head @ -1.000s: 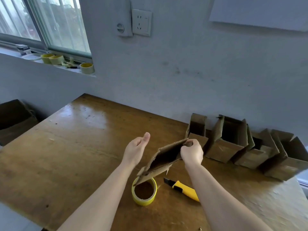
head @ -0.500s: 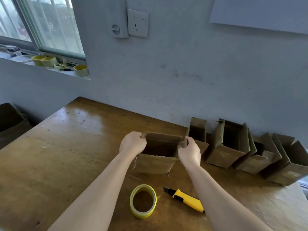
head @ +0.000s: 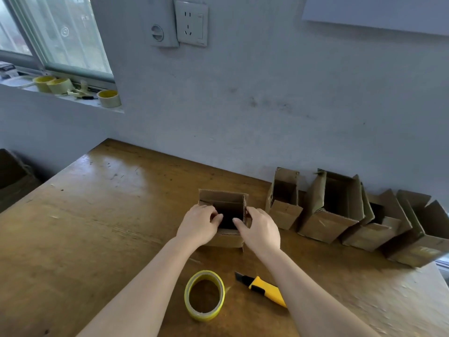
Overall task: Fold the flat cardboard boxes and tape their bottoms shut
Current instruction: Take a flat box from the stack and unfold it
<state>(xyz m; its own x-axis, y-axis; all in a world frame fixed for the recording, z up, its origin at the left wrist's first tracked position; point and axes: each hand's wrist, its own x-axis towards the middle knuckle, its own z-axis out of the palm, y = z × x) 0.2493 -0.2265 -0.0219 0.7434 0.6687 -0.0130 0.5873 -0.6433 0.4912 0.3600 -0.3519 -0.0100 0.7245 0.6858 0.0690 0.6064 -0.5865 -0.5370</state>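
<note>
Both forearms reach forward over the worktop (head: 102, 215). The left hand (head: 198, 226) and right hand (head: 261, 229) curl their fingers over the near rim of the opened box (head: 224, 203), gripping it mid-worktop.

A: Near wall of the cardboard box (head: 227, 240) mostly covered by left hand (head: 198, 227) and right hand (head: 261, 231). Interior dark; bottom flaps unreadable.

B: Rightmost folded box (head: 422, 242) cut by frame edge. Dark crate (head: 12, 176) at left also cropped. Items on windowsill (head: 60, 98) too small to identify.
</note>
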